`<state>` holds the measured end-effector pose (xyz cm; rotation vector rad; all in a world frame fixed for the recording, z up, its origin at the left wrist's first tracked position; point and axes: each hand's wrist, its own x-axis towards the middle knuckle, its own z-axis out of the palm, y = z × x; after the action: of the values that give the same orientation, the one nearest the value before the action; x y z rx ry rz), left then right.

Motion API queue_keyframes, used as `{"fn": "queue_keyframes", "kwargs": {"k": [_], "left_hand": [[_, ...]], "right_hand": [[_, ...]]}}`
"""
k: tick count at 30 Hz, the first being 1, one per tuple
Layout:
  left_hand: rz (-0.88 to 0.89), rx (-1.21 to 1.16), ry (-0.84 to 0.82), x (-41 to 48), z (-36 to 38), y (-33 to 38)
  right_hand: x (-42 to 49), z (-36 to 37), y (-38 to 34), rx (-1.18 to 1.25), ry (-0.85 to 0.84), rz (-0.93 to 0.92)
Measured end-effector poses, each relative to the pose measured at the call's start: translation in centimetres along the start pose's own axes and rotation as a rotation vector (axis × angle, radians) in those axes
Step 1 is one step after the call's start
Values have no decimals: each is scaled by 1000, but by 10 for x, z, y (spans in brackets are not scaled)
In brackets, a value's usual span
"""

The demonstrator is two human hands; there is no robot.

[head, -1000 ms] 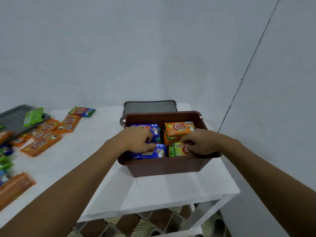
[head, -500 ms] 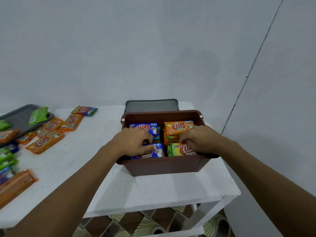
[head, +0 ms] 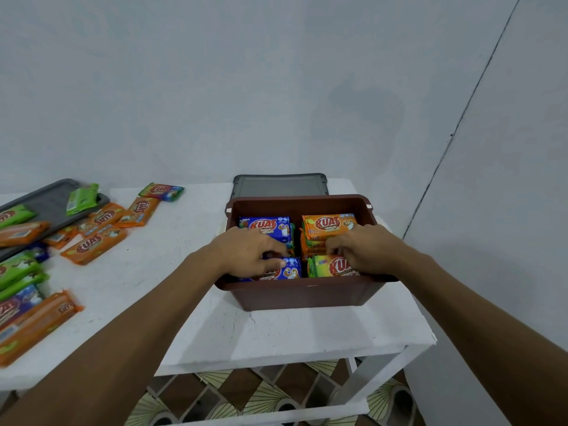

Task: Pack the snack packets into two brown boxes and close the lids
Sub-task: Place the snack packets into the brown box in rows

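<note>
1. Head view: brown box [head: 307,295] under both hands, unmoved; lid off.
2. Left hand [head: 250,252]: fingers still curled on blue packet [head: 287,270].
3. Right hand [head: 367,249]: still pressing green-orange packet [head: 330,267].

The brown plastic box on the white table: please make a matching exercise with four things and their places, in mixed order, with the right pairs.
Things:
1. left hand
2. right hand
3. grey plastic lid
4. orange snack packet

Places:
A. behind the brown plastic box
B. on the near blue packet
C. far right corner of the box
D. on the near green-and-orange packet

Pairs: 1-B, 2-D, 3-A, 4-C
</note>
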<state>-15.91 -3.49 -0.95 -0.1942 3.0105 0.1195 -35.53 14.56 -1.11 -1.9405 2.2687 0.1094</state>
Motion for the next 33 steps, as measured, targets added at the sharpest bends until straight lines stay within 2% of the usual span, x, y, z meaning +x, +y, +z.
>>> {"fn": "queue_keyframes", "kwargs": {"k": [11, 26, 30, 33], "left_hand": [[-36, 9, 36, -3, 12, -3], [-95, 6, -3, -4, 8, 5], [-122, 1, 76, -4, 10, 5], [-152, -68, 256, -5, 11, 4]], "right_hand": [[-4, 12, -5, -50, 36, 48], [-11, 1, -12, -34, 52, -11], [-11, 8, -7, 22, 115, 29], [-13, 11, -2, 173, 245, 57]]}}
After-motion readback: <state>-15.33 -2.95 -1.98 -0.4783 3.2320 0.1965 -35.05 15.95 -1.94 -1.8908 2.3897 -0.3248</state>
